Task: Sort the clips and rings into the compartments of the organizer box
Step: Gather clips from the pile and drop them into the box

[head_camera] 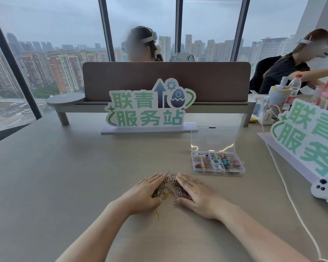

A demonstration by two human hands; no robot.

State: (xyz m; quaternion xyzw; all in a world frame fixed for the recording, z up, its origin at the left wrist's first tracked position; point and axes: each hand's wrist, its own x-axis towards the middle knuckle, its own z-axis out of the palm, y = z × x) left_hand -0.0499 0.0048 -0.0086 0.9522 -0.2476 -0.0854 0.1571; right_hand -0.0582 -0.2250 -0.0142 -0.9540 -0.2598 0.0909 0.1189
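Note:
A heap of mixed paper clips point(170, 184), gold, silver, pink and dark, lies on the table in front of me. My left hand point(144, 193) and my right hand point(197, 195) lie flat on either side of it, fingers together, edges pressed against the heap. One gold clip point(156, 214) lies apart below my left wrist. The clear organizer box point(218, 172) stands to the upper right with its lid point(212, 138) upright. Its compartments hold coloured binder clips, pale rings and some paper clips.
A green-and-white sign point(148, 108) stands behind the heap, in front of a brown desk divider point(165, 80). A second sign point(311, 137), a white cable point(284, 186) and a white controller point(322, 188) lie on the right. Two people sit beyond.

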